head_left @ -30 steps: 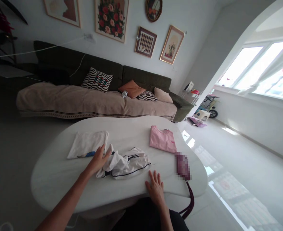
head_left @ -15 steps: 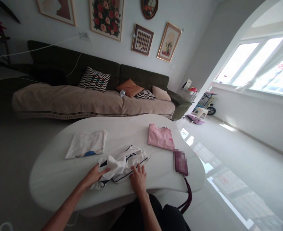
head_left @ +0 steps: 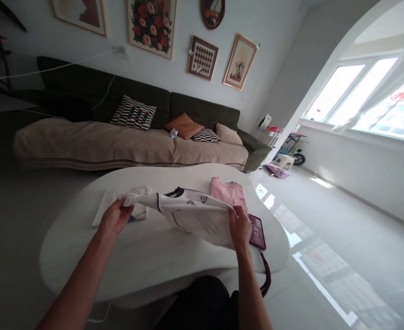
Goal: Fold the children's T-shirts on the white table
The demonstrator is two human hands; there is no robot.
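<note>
A white shirt [head_left: 198, 217] with dark trim and small dark emblems is stretched between my two hands above the table. My left hand [head_left: 115, 217] pinches one end of it, in front of a folded white garment [head_left: 102, 211] with a blue print. My right hand [head_left: 240, 226] grips the other end, close to a folded pink T-shirt [head_left: 229, 192]. The raised shirt covers part of the pink one. Just right of my right hand lies a maroon card holder [head_left: 257, 233] whose strap [head_left: 266, 270] hangs over the table edge.
The white table [head_left: 85, 256] has a rounded, wavy edge, and my knees are against its near side. Behind it stands a dark green sofa [head_left: 202, 107] with a beige cover and several cushions. A white cable [head_left: 100, 319] runs on the floor at lower left.
The white shirt has gone from a crumpled heap on the table to being lifted and spread. My left hand moved left and up; my right hand moved right and up and now grips the shirt.
</note>
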